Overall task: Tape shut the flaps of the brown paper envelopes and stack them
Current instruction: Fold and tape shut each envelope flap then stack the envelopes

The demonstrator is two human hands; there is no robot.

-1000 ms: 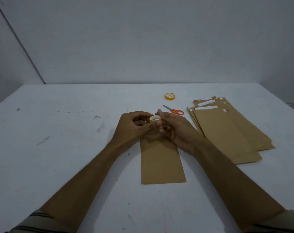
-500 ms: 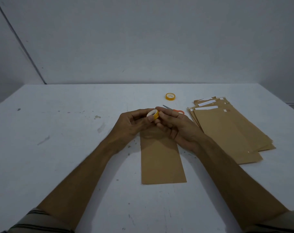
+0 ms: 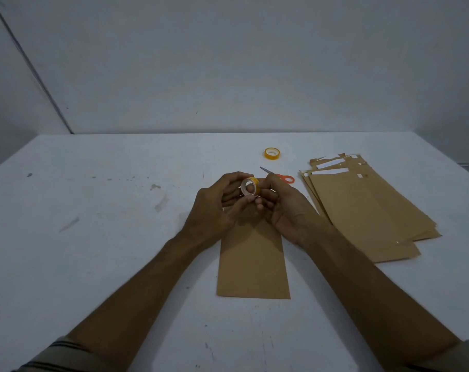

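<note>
Here, your left hand (image 3: 217, 208) pinches the tape roll (image 3: 250, 187) just above the envelope (image 3: 253, 264), handy for its flap. Your right hand (image 3: 287, 210) curls onto the roll's rim, probably picking for the tape's end.

A white table (image 3: 93, 251) is seen filling the lower half of the frame, its far edge running straight across the middle. Grey smudges (image 3: 161, 203) and a small dark speck (image 3: 29, 175) are noted on its top, left of centre. A plain grey-white wall (image 3: 254, 63) is recorded behind it, in the upper half. A dark slanted line (image 3: 29, 60) is seen crossing the upper left. Light is dim and even.
</note>
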